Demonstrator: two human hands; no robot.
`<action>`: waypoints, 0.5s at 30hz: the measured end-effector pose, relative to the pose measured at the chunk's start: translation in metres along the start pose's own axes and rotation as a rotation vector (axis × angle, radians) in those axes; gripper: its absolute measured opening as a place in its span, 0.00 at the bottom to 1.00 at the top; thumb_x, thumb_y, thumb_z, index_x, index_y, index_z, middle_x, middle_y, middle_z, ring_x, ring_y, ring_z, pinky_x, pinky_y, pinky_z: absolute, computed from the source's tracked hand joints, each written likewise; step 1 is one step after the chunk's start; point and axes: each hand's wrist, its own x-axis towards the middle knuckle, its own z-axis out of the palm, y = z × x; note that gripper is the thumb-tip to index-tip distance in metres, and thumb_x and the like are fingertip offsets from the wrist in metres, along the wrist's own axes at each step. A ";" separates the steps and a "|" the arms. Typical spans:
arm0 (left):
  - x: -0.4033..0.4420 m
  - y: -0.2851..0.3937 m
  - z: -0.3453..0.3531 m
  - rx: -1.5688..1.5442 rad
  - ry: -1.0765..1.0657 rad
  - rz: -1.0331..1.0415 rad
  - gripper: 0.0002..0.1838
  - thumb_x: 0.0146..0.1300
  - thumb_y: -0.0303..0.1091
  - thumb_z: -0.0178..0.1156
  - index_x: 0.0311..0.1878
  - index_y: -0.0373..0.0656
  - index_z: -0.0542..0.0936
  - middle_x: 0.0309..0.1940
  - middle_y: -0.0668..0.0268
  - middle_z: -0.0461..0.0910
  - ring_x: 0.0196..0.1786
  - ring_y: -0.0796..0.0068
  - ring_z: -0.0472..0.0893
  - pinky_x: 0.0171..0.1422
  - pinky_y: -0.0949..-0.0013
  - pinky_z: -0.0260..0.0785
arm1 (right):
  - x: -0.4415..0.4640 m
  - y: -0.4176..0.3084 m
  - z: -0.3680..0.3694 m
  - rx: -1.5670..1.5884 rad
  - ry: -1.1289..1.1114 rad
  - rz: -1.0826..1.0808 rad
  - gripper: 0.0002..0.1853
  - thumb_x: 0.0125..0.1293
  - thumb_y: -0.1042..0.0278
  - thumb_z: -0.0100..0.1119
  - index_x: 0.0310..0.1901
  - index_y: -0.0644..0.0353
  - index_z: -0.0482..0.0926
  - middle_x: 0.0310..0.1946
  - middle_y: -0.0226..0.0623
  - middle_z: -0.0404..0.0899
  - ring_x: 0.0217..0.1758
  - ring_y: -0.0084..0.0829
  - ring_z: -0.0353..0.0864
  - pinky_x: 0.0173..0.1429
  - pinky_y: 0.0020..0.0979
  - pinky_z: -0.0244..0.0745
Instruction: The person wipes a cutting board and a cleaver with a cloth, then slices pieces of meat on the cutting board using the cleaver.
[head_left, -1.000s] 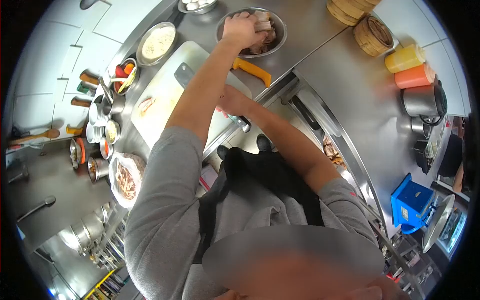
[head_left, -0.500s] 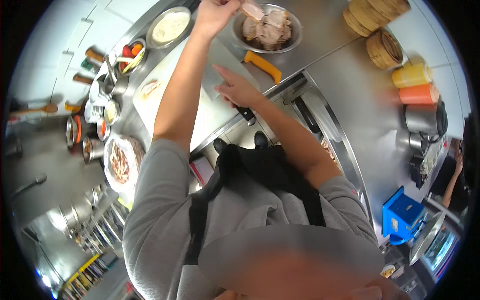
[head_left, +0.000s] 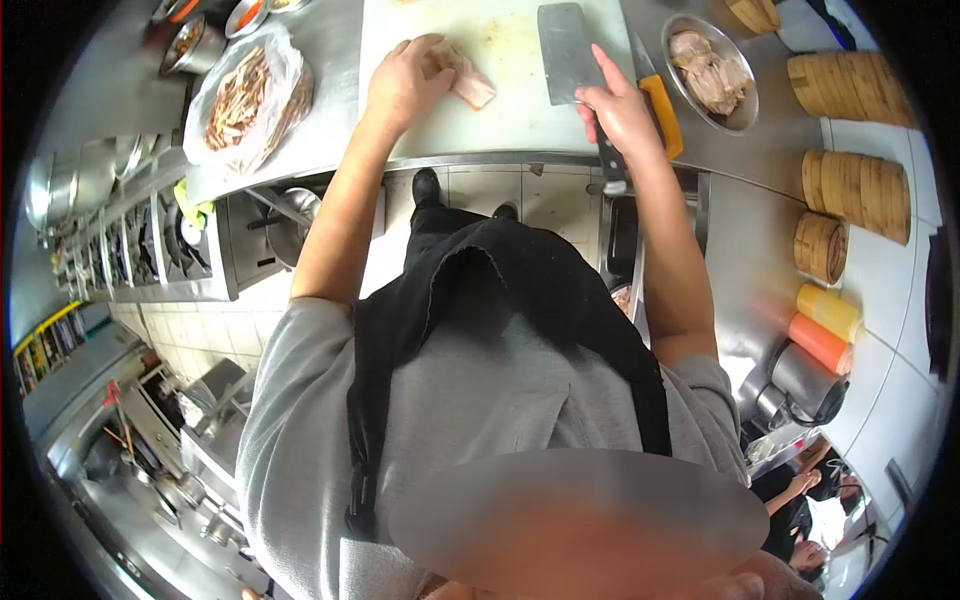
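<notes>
My left hand (head_left: pixel 405 82) lies on the white cutting board (head_left: pixel 510 115), its curled fingers over a pale piece of meat (head_left: pixel 470 85). Part of that meat is hidden under the fingers. To the right, my right hand (head_left: pixel 622 115) is closed round the black handle of a cleaver, index finger stretched out beside the blade. The cleaver's broad blade (head_left: pixel 568 52) points away from me over the board. Beyond the board's right edge, next to my right hand, is a yellow-orange handle (head_left: pixel 662 115). A metal bowl (head_left: pixel 752 100) holds more pieces of meat (head_left: pixel 710 75).
At the left, a plastic-lined container (head_left: pixel 290 95) holds meat strips. Small containers stand behind it. Bamboo steamers (head_left: pixel 855 195), a yellow bottle (head_left: pixel 830 310) and an orange bottle (head_left: pixel 820 342) line the right side. Other people (head_left: pixel 810 500) are at the lower right.
My left hand has gone from the meat bowl to the board, over a piece of meat. My right hand still holds the cleaver, now farther right on the board. The view has turned.
</notes>
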 end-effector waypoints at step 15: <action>-0.007 -0.005 0.005 0.326 0.158 0.305 0.19 0.56 0.47 0.68 0.51 0.56 0.86 0.49 0.67 0.83 0.56 0.57 0.81 0.59 0.50 0.74 | -0.043 -0.057 0.065 -1.153 -0.088 -0.277 0.40 0.72 0.69 0.52 0.82 0.28 0.54 0.30 0.52 0.84 0.36 0.55 0.85 0.48 0.54 0.78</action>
